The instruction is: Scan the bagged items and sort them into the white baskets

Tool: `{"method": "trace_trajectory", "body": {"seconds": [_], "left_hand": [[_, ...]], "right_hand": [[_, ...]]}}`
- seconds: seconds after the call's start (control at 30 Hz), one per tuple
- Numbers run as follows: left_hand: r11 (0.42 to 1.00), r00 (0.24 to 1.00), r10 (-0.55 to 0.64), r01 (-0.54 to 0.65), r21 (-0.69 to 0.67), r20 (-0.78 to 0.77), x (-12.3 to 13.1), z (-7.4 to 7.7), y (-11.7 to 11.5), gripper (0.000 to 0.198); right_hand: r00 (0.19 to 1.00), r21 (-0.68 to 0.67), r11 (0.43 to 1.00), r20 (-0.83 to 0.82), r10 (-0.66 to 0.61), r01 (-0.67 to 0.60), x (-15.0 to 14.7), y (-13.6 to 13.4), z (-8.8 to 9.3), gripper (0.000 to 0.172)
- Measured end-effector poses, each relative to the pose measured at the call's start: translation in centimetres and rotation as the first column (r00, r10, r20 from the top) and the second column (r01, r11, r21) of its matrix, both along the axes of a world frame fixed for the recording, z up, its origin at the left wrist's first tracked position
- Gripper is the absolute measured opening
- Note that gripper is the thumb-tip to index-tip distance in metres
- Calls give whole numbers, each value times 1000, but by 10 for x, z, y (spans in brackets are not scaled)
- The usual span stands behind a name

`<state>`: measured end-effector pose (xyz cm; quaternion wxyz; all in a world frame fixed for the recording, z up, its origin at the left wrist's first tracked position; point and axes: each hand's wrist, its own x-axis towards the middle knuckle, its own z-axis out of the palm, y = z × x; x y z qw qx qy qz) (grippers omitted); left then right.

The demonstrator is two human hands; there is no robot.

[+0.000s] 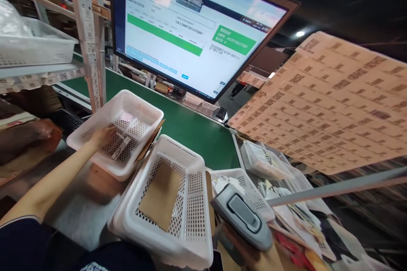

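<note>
My left hand (104,136) reaches into the left white plastic basket (88,123), its fingers curled low over the mesh floor. Right by the fingertips lies a small white packet (121,148) with dark print; whether the fingers pinch it is hard to see. A grey handheld barcode scanner (243,216) is held at the lower right, its head pointing up and left. Under it my right hand (235,237) shows only in part, wrapped about the handle and mostly covered by the scanner body.
A stack of white baskets (193,243) stands at centre, with brown cardboard (161,194) inside the top one. Behind are a green belt (187,129) and a large monitor (165,46). A label-covered board (333,97) and a grey pole (337,187) jut in from the right.
</note>
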<state>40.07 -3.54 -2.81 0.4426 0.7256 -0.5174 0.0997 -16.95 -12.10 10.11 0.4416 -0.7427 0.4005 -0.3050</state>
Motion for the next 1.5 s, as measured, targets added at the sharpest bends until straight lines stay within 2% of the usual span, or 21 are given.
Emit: {"method": "trace_trajectory", "body": {"seconds": [0.07, 0.13, 0.2, 0.27, 0.3, 0.4, 0.5, 0.57, 0.63, 0.67, 0.73, 0.83, 0.9, 0.97, 1.03, 1.1, 1.17, 1.23, 1.3, 1.4, 1.5], "left_hand": [[996, 993, -29, 39, -79, 119, -16, 12, -6, 14], [971, 950, -120, 172, -165, 288, -41, 25, -14, 14], [887, 817, -220, 395, -240, 533, -71, 37, -20, 10], [773, 636, -227, 578, -260, 738, -100, 49, -26, 16], [738, 567, -213, 627, -249, 796, -113, 54, -28, 18], [702, 489, -197, 675, -226, 850, -142, 64, -36, 20], [637, 440, -248, 745, -197, 863, -161, 62, -44, 21], [569, 405, -355, 809, -149, 843, -170, 54, -48, 19], [512, 406, -529, 853, -102, 745, -179, 41, -48, 16], [515, 429, -627, 855, -67, 650, -184, 34, -47, 16], [576, 509, -762, 816, 58, 402, -190, 20, -41, 19], [685, 674, -727, 702, 196, 132, -186, 9, -30, 30], [820, 823, -565, 553, 145, 56, -167, 10, -27, 29], [954, 963, -269, 270, 126, -29, -136, 14, -27, 28], [982, 995, 11, 9, 188, -103, -100, 13, -28, 28], [959, 977, 132, -83, 270, -168, -69, 4, -29, 18], [944, 934, 151, -39, 327, -325, -48, -8, -27, 31], [936, 849, 151, 42, 349, -506, -38, -19, -26, 44], [939, 752, 125, 122, 323, -648, -36, -21, -26, 40], [954, 617, 37, 211, 211, -786, -47, -4, -31, 28], [959, 491, -92, 276, 55, -866, -74, 28, -37, 42]], "right_hand": [[995, 4, 995, 24, 101, -101, 20, -3, 4, 49], [970, -14, 971, 35, 239, -239, 42, -6, 10, 48], [943, -16, 944, 24, 331, -331, 61, -9, 14, 45], [927, -10, 927, -1, 375, -375, 75, -11, 15, 43], [921, -11, 921, -20, 390, -390, 79, -11, 14, 43], [911, -28, 912, -57, 408, -410, 82, -11, 9, 41], [930, -68, 928, -52, 364, -367, 78, -9, 5, 37], [939, -96, 934, -44, 342, -345, 76, -9, 5, 34], [937, -117, 930, -46, 345, -348, 74, -10, 7, 31], [938, -118, 930, -54, 343, -347, 73, -11, 8, 29], [939, -101, 934, -80, 336, -343, 70, -11, 9, 25], [936, -66, 939, -122, 329, -338, 60, -11, 9, 20], [934, -46, 942, -151, 323, -333, 51, -12, 9, 17], [936, -31, 947, -167, 310, -319, 43, -15, 9, 16], [938, -29, 949, -166, 304, -312, 38, -18, 9, 17], [941, -38, 950, -157, 301, -310, 39, -20, 11, 19], [939, -38, 948, -151, 308, -317, 44, -19, 13, 21], [937, -46, 944, -143, 319, -328, 50, -16, 15, 19], [927, -67, 931, -144, 346, -358, 56, -13, 18, 14], [906, -117, 903, -154, 394, -413, 66, -9, 19, 10], [900, -150, 889, -144, 412, -432, 78, -8, 20, 16]]}}
